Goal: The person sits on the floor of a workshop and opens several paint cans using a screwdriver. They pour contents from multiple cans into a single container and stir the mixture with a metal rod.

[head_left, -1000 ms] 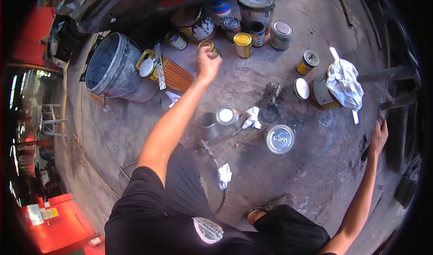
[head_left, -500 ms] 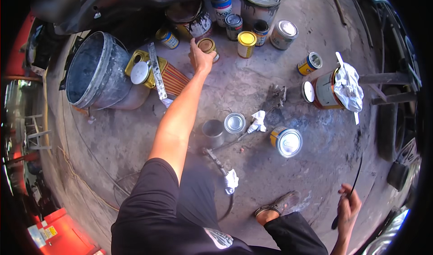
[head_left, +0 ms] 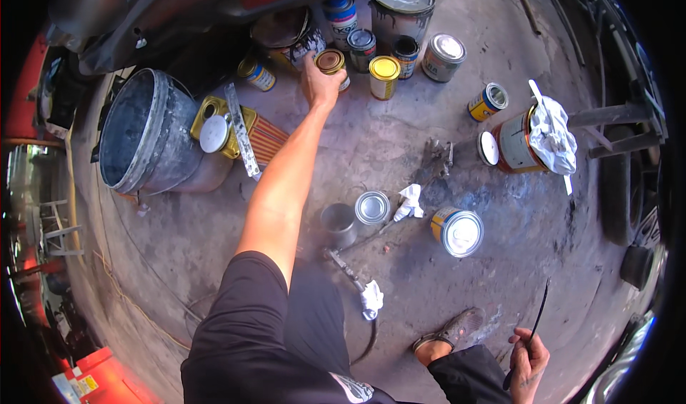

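Small round metal can with a brown lid (head_left: 330, 62) is found at the upper middle, upright, lid uppermost; whether it is lifted or borne by the grey concrete floor (head_left: 343, 161) cannot be told. Leftmost of what is described, a large grey open-mouthed bucket (head_left: 164, 129) is set beside a yellow rectangular metal tin (head_left: 243, 121). Across this tin a long paint-smeared metal strip (head_left: 243, 134) is laid, perhaps so that it is kept off the ground. Next, the can is clasped low at its near side by the left hand (head_left: 320, 86): the grip is spread to the can's width, fingers at its left, thumb at its right, probably so that the lid is left uncovered. Just to the right, a yellow-lidded round can (head_left: 384, 77) is stood apart from the thumb. Farther right, a thin dark rod (head_left: 542, 311) is held by the right hand (head_left: 529, 357), the grip closed narrowly around it, its upper length left free and pointed away from the body, seemingly out of the other hand's way.
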`<action>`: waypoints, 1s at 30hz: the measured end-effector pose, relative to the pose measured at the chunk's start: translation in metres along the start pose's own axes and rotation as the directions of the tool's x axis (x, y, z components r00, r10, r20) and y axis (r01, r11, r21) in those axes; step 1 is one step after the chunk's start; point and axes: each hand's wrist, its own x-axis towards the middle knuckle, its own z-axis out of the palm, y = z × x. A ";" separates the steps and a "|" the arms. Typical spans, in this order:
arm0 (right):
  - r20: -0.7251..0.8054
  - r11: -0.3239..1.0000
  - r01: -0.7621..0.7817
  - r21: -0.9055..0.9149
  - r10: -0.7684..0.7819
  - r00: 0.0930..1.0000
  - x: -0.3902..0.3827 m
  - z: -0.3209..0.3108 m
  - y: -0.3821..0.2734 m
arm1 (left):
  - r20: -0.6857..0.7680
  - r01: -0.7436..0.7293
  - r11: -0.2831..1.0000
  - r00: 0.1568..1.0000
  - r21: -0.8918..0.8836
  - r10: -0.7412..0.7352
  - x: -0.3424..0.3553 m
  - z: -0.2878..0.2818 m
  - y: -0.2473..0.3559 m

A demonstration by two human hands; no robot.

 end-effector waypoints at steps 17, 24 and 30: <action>-0.049 0.957 0.222 -0.185 -0.234 0.971 0.001 0.004 -0.025 | 0.452 -0.153 0.973 0.865 -0.174 0.217 -0.141 -0.034 0.070; -0.036 0.920 0.297 -0.255 -0.316 0.948 0.003 0.002 -0.031 | 0.479 -0.244 0.947 0.819 -0.208 0.316 -0.162 -0.008 0.078; -0.027 0.925 0.275 -0.262 -0.292 0.956 0.005 -0.007 -0.026 | 0.511 -0.290 0.943 0.793 -0.164 0.333 -0.153 0.008 0.082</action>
